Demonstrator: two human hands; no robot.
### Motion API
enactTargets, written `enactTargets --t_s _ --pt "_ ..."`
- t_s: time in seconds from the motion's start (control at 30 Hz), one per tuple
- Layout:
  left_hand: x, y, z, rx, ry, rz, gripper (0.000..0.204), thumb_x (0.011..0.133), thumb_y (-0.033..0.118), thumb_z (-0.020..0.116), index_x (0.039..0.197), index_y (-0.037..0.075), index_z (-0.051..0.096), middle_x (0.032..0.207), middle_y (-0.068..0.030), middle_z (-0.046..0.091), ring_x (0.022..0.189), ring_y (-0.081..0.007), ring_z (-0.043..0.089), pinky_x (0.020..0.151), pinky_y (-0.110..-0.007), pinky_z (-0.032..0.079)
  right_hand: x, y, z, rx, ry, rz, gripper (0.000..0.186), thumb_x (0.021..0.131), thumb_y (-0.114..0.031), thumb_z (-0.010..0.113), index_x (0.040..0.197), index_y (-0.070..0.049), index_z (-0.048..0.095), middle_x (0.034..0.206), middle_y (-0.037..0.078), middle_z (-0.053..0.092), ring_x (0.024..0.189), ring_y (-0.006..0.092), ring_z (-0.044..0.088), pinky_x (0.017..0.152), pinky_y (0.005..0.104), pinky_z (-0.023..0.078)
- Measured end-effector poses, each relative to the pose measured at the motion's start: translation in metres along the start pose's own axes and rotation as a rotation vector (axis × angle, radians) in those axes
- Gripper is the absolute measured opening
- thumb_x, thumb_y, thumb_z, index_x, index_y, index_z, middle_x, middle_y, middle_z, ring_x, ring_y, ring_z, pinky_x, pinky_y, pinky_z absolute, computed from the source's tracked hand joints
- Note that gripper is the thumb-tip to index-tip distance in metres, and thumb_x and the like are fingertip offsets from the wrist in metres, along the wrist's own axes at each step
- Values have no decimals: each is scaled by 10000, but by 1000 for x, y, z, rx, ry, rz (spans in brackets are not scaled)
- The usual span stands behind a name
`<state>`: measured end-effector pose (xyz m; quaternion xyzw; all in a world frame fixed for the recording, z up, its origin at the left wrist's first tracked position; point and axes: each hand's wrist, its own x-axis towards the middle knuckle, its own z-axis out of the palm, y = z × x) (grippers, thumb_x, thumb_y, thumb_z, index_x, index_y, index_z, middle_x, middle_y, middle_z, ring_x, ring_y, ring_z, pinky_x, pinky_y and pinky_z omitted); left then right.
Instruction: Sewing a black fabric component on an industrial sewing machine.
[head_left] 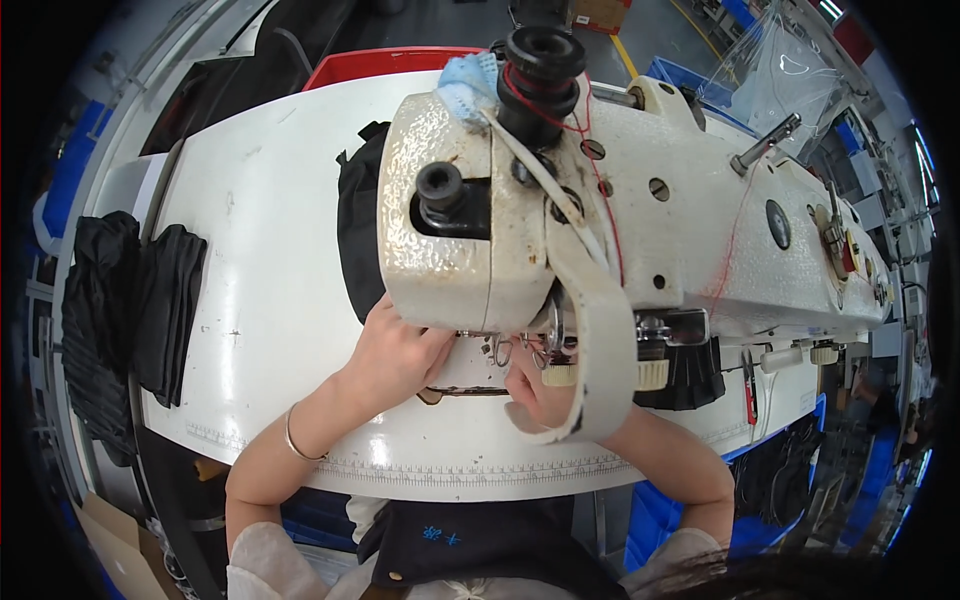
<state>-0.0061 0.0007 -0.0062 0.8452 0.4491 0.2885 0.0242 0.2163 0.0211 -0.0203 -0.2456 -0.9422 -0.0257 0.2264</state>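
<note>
A cream-white sewing machine [440, 260] fills the middle and right and covers the sewing spot from above. My left hand [398, 352] is bent with its fingers closed just below the machine head; its fingertips are partly hidden there. Beside it, the edge of a black fabric piece [360, 225] shows from behind the head. Under the thread guides, my right hand [542, 388] is curled closed, partly covered by the machine's curved white guard [608, 370]. What either hand holds is hidden. Red thread [612, 225] runs down the machine's front.
Folded black fabric pieces [168, 315] lie at the table's left edge. Black pleated fabric [690, 378] sits right of my right hand, with red-handled snips [750, 388] beyond. A printed ruler [400, 470] follows the white table's front edge. A red bin [385, 62] stands behind.
</note>
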Motion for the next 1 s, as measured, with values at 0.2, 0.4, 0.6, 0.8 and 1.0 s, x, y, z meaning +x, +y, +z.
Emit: enactTargets --t_s 0.2,0.4,0.6,0.8,1.0 --pt "3 -8 -12 23 29 8 208 640 -34 641 845 -1 627 918 -121 622 919 -299 596 892 -408 449 4 -1 9 244 77 132 286 724 -142 672 977 -12 635 881 108 600 721 272 599 590 387 483" --pt "15 -4 -36 133 -217 -159 204 624 -28 602 824 11 606 845 -97 607 844 -273 590 803 -345 457 9 -6 1 149 180 -57 229 761 -109 717 930 -29 586 773 95 605 708 190 602 556 283 467" --pt "-1 52 -74 -158 -516 139 128 748 56 623 854 39 552 812 -92 586 798 -264 579 815 -335 407 11 -53 -55 1370 -632 661 221 922 -199 591 882 15 551 755 54 569 544 89 542 504 245 453" --pt "-56 -10 -93 -337 -595 -218 216 876 204 619 756 27 590 639 -86 545 643 -265 537 781 -336 414 -25 -13 -73 1308 -546 717 246 923 -194 591 817 26 560 734 20 507 562 71 519 510 230 420" --pt "-77 9 -96 -497 -360 -358 129 808 121 712 823 12 645 1145 -83 527 1045 -242 439 810 -328 428 -41 -10 -86 642 -443 505 214 893 -188 631 857 22 610 885 33 574 644 155 512 589 277 428"
